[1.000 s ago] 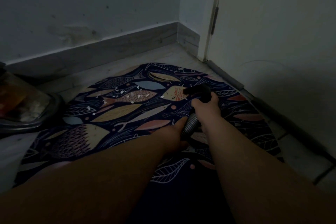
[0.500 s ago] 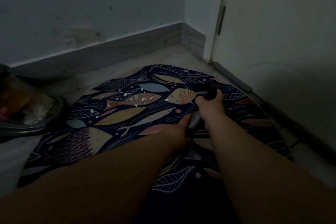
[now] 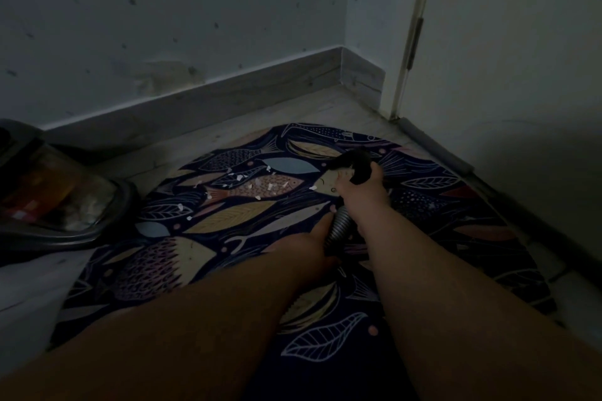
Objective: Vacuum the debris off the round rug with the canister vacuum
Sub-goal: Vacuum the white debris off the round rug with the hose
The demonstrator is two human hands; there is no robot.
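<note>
Canister vacuum (image 3: 65, 205) sat at the far left on the floor (image 3: 293, 111), just beside the edge of the round rug (image 3: 228, 215). White debris (image 3: 260, 187) lay scattered on the rug's fish pattern, left of the hands. Near the middle, the left hand (image 3: 312, 247) gripped the ribbed hose (image 3: 338, 228), one finger stretched along it and the rest hidden. Just beyond, the right hand (image 3: 361, 192) had its fingers curled round the dark nozzle (image 3: 356, 163), low over the rug. A pale door (image 3: 505, 58) stood at the right.
</note>
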